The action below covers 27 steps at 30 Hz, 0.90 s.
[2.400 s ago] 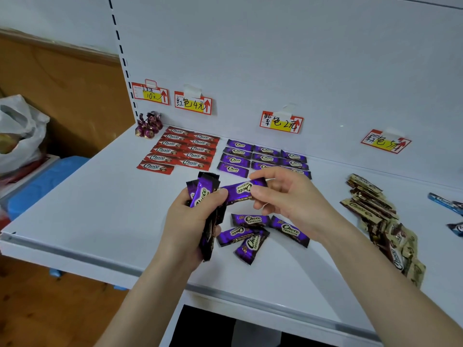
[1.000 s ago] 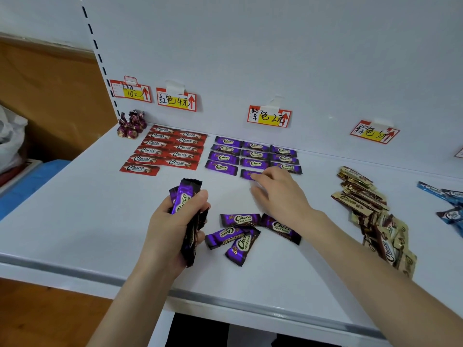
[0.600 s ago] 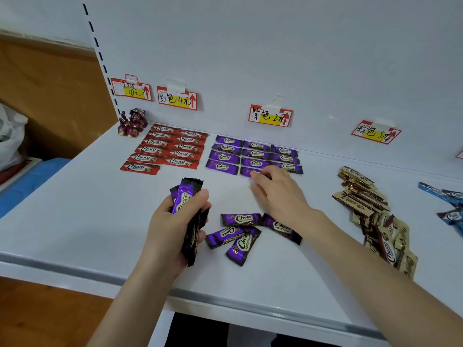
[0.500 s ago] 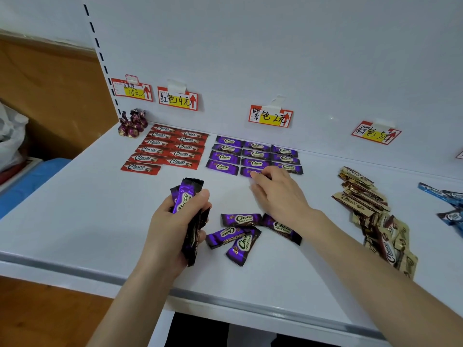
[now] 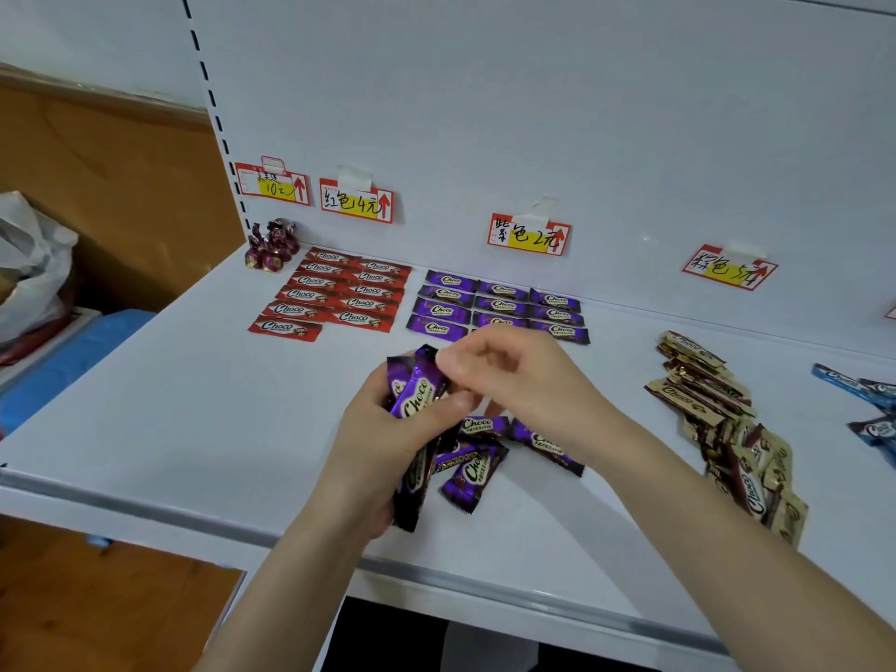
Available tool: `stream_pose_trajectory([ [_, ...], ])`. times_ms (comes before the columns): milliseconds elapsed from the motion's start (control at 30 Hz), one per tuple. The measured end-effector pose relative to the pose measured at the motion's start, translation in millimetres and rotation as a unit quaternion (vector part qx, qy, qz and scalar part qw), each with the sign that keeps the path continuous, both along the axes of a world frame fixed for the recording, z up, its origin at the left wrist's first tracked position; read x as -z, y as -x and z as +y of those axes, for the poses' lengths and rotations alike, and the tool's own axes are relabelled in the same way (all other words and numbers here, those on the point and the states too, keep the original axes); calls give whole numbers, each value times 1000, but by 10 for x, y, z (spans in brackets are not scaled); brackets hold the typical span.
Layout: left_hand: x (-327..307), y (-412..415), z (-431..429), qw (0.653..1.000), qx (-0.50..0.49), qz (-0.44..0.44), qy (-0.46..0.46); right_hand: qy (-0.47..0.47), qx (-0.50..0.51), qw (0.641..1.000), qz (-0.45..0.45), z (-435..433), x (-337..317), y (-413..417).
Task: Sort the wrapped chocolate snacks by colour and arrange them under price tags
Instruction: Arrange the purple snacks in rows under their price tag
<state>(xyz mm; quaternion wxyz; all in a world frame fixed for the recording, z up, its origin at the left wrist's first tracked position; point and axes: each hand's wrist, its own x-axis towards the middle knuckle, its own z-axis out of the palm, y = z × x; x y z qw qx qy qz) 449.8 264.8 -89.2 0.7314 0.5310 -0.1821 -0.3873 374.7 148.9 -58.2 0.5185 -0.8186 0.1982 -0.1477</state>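
Observation:
My left hand grips a bunch of purple Choco bars, held upright over the white shelf. My right hand is at the top of that bunch, its curled fingertips pinching the upper end of one bar; the hand is blurred. Three or so loose purple bars lie on the shelf just below both hands. Neat rows of purple bars lie under the purple price tag. Red bars lie in rows under the red price tag.
A loose pile of brown and gold bars lies at the right below another price tag. Blue bars show at the right edge. Round foil candies sit at the back left. A plastic bag lies off the shelf's left side.
My right hand has drawn back from the purple rows, leaving a bar there, and come to the top of the bunch in my left hand. My left hand rose slightly.

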Motion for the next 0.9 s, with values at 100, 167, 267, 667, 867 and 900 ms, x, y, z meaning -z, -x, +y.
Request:
stream_pose_trajectory([
  [100,-24,55,-14,1000,7,-9,-3,-16,3,1000,-8,89,-30,36],
  [167,-49,104,-11,1000,20,18,-5,-49,1,999,-9,87,-26,72],
  [267,-74,156,2,996,39,75,4,-102,8,995,-11,58,-2,115],
  [667,-87,224,-98,995,-25,91,-38,-166,127,976,-54,-387,178,413],
  [867,-30,227,-160,995,-46,65,-65,-15,280,959,38,-884,445,595],
  [900,-30,228,-170,995,-50,61,-66,50,285,954,83,-942,483,626],
])
